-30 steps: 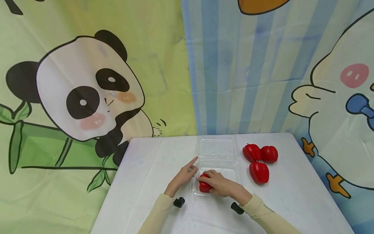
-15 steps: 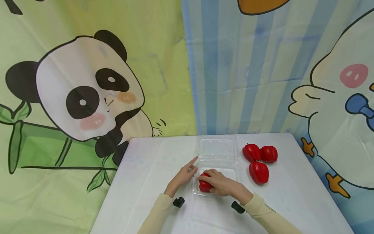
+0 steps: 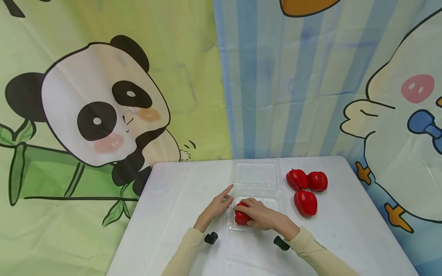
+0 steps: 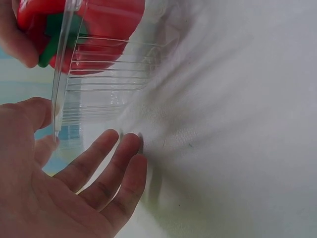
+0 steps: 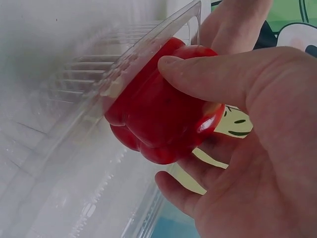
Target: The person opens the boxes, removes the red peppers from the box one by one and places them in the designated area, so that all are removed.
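Observation:
A clear plastic clamshell box point(image 3: 257, 229) lies with its lid point(image 3: 256, 174) folded back away from the person. In its near left corner sits a red bell pepper point(image 3: 241, 217), which my right hand point(image 3: 262, 216) grips with the thumb on one side and fingers on the other. The pepper's green stem point(image 4: 51, 39) shows through the box wall in the left wrist view. My left hand point(image 3: 216, 206) is at the box's left side, thumb and index finger at the rim point(image 4: 58, 109), the other fingers point(image 4: 121, 163) extended loosely beside the wall.
Three more red bell peppers point(image 3: 305, 203) lie grouped to the right of the box on the white table point(image 3: 186, 184). Black wrist-camera pieces point(image 3: 211, 238) show below each wrist. A cartoon-printed curtain point(image 3: 193, 76) hangs behind the table.
Hardly anything differs: the right hand and the bell pepper in it have shifted very slightly within the box. The left hand stays at the rim.

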### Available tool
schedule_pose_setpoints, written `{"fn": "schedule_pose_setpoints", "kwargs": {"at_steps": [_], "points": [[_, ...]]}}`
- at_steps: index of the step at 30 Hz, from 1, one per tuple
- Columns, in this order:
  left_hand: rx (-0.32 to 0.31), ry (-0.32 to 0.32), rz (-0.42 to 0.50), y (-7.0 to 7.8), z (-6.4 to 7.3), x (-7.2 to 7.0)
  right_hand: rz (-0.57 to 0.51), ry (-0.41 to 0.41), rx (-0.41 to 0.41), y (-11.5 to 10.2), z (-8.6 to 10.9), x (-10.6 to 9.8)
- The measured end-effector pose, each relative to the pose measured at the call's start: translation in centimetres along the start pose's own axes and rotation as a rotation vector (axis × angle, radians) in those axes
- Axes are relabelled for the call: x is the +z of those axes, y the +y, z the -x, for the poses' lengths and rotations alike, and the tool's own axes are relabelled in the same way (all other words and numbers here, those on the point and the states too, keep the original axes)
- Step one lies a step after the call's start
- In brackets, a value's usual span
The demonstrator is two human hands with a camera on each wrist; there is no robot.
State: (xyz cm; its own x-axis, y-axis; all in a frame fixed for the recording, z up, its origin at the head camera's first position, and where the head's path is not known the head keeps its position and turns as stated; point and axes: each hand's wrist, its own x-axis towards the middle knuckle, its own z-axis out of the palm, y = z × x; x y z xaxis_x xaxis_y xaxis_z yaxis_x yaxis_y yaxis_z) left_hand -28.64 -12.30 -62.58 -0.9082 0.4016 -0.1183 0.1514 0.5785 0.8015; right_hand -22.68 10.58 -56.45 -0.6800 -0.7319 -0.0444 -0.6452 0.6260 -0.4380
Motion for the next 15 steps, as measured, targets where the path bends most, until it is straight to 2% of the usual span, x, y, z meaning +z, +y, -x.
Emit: {"fn": "schedule_pose_setpoints", "kwargs": {"at_steps": [15], "points": [[-0.003, 0.007, 0.017, -0.27, -0.03, 0.12, -0.041, 0.011, 0.053, 0.28, 0.66, -0.50]]}}
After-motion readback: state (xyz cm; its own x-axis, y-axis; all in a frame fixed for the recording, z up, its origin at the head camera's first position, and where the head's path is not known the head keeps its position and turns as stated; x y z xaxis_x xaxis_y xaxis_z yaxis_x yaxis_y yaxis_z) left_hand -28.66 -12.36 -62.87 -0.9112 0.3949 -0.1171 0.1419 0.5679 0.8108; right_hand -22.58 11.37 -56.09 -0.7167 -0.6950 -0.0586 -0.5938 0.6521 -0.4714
